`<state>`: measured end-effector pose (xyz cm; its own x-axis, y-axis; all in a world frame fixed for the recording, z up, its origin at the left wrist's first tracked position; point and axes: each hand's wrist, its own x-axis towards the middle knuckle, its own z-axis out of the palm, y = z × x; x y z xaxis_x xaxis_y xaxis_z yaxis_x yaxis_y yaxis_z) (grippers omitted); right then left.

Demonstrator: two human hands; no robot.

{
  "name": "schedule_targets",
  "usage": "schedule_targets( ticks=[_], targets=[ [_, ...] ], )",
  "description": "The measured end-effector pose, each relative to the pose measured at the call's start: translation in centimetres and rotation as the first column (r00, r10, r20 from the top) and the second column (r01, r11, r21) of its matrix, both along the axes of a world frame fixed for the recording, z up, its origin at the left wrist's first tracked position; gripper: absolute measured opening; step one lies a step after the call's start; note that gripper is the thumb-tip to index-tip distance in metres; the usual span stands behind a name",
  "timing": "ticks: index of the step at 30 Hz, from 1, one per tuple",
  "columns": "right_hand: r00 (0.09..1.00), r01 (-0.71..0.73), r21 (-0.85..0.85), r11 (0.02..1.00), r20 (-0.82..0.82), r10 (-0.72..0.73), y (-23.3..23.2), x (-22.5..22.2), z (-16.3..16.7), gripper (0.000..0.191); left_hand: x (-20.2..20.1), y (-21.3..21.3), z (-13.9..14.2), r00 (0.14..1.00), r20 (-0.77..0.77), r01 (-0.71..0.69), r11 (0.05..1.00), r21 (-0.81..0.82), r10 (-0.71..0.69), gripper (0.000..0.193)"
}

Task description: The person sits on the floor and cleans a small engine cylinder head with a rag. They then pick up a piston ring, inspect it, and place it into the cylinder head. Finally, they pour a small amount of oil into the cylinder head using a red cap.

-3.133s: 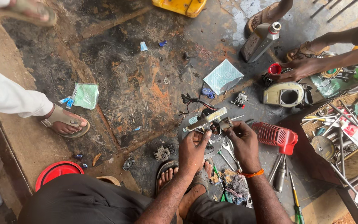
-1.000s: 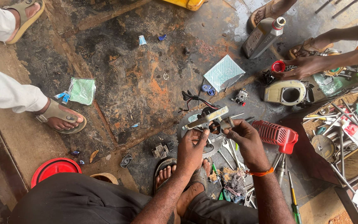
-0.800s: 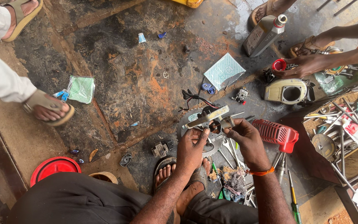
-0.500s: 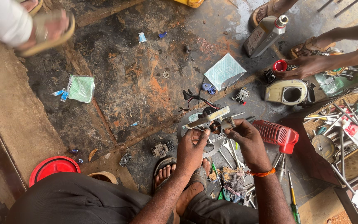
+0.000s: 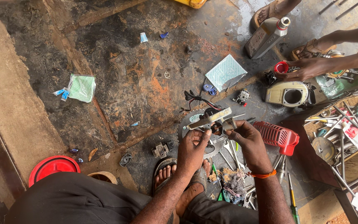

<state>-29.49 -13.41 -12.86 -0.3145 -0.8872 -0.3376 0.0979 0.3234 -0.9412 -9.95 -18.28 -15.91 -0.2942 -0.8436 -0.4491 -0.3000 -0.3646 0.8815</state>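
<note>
**Both hands gripping a small metal part over the workshop floor**

We are looking down at our own legs in dark trousers (image 5: 75,201) and at our sandalled foot (image 5: 166,172), which is resting just below the hands. Our left hand (image 5: 192,151) is closing its fingers around the lower end of a pale metal bar (image 5: 212,119), and our right hand (image 5: 250,143) is pinching the other end of the same assembly, where a small dark round part (image 5: 216,127) is sitting under the bar. So both hands are gripping this one piece, and it is staying between them, raised a little above a toothed metal disc (image 5: 193,124) on the floor.

Just beside the right hand a red ribbed cover (image 5: 276,135) is lying, and under the two hands some wrenches (image 5: 228,151) and a screwdriver (image 5: 291,197) are spreading on the ground. To the left of the left hand a red lid (image 5: 54,166) is lying near our knee.

Farther away, beyond the hands, black wires (image 5: 193,98) and a folded pale cloth (image 5: 226,72) are lying on the stained concrete floor (image 5: 137,74). Far to the right, another person's hand (image 5: 305,68) is holding a red cap (image 5: 281,67) next to a cream engine housing (image 5: 289,93), and a grey bottle (image 5: 266,36) is standing behind it.
</note>
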Motion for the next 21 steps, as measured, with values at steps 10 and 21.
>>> schedule_targets(
  ticks=[10,21],
  targets=[
    [1.0,-0.004,0.015,1.0,0.001,0.004,-0.01,0.02,0.14,0.021,-0.05,-0.03,-0.65,1.0,-0.01,-0.005,0.999,-0.036,0.004,0.054],
    [1.0,0.006,0.037,0.999,-0.012,-0.006,0.08,0.11,0.22,0.022,0.04,0.53,-0.2,0.996,-0.074,0.041,0.997,-0.069,-0.046,0.055]
  ],
)
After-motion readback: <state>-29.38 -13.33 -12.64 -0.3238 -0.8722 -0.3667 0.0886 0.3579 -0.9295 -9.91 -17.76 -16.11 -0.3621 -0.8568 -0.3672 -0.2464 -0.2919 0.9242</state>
